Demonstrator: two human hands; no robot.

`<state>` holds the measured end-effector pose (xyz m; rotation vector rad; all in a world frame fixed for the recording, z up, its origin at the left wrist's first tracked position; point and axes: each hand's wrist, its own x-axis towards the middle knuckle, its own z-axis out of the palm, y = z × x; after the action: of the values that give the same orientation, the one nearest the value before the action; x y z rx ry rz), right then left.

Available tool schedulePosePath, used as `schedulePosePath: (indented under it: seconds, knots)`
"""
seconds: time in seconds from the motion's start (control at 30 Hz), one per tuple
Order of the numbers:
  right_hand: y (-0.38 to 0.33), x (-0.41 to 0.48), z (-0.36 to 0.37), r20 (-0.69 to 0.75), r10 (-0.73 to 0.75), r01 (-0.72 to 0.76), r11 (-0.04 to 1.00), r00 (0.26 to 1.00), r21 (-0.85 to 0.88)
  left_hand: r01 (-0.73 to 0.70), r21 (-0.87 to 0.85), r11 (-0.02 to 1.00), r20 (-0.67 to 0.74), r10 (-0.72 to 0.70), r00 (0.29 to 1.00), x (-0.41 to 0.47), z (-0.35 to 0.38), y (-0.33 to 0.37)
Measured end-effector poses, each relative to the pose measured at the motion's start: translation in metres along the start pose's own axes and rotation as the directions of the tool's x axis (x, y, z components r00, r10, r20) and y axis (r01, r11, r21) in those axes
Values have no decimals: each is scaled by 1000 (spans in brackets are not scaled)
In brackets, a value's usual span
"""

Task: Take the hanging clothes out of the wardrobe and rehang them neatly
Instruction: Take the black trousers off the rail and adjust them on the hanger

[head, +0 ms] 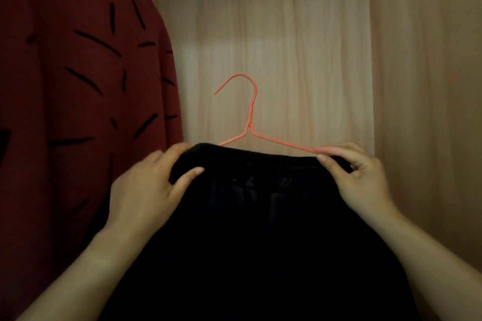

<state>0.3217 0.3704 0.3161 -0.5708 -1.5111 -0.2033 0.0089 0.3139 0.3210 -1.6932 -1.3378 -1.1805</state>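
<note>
Now both my forearms reach up and forward, well apart. My left hand (146, 185) grips the left end of the black garment (260, 216) at its waistband, fingers (180, 150) curled over the top edge and thumb pressed on the front. My right hand (357, 177) pinches the right end between thumb and forefinger, together with the arm of the orange hanger (250, 117), I think; it is dim there. The hook stands free above the waistband, inside the wardrobe (287, 34), just right of a hanging red shirt (78, 86).
</note>
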Motion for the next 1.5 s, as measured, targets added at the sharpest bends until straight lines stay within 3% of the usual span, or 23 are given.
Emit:
schedulePosePath:
  seconds: [0.17,0.3,0.53,0.73,0.87,1.1,1.5]
  knots:
    - [-6,-58,-3,171,60,-44,994,983,-98,174,-66,982,26,-173,985,-62,-9,2]
    - [-21,-95,-12,270,98,-61,988,958,-143,223,-114,968,5,-224,975,-90,-40,8]
    - [-92,-135,-31,130,79,-47,971,988,-235,303,-200,932,115,-284,952,-156,-96,12]
    - [-175,-193,-65,169,62,0,939,984,-344,361,-237,902,216,-314,925,-233,-161,15]
    - [-231,-235,-93,229,115,-35,944,966,-327,387,-227,894,277,-322,906,-274,-212,24]
    - [-304,-289,-130,181,125,-65,950,976,-305,460,-208,863,410,-350,843,-342,-296,51]
    - [-384,-394,-193,292,222,-190,972,930,-137,577,-17,816,439,-513,738,-464,-416,118]
